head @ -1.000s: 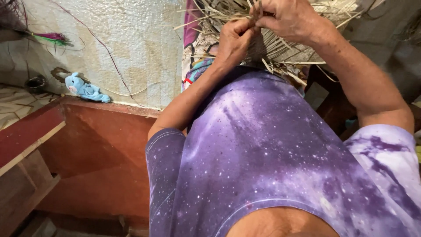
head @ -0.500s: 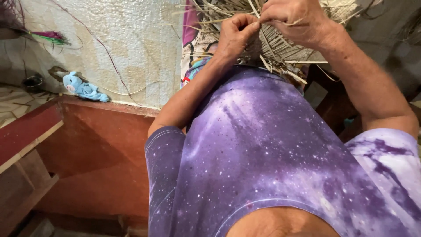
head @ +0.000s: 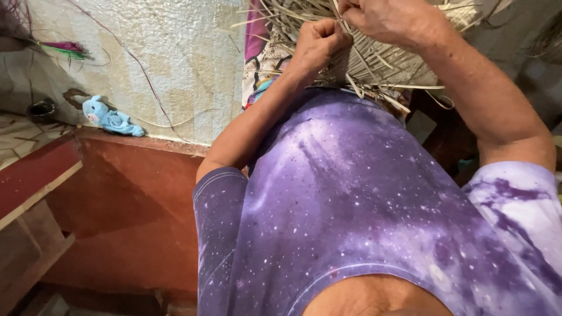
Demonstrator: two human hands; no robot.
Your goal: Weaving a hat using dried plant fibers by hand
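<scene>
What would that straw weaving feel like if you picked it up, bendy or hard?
Probably bendy. The woven straw piece is made of thin flat strips, and loose ends curl and stick out at its edges. It likely weighs little for its size, since light shows through gaps in the weave. The strips may snap if folded sharply; the left hand and right hand pinch them closely.

Pale tan straw weaving (head: 374,58) is showing against a purple, white-speckled galaxy-print shirt (head: 351,199); a light-blue plush toy (head: 108,117) is lying nearby.
</scene>
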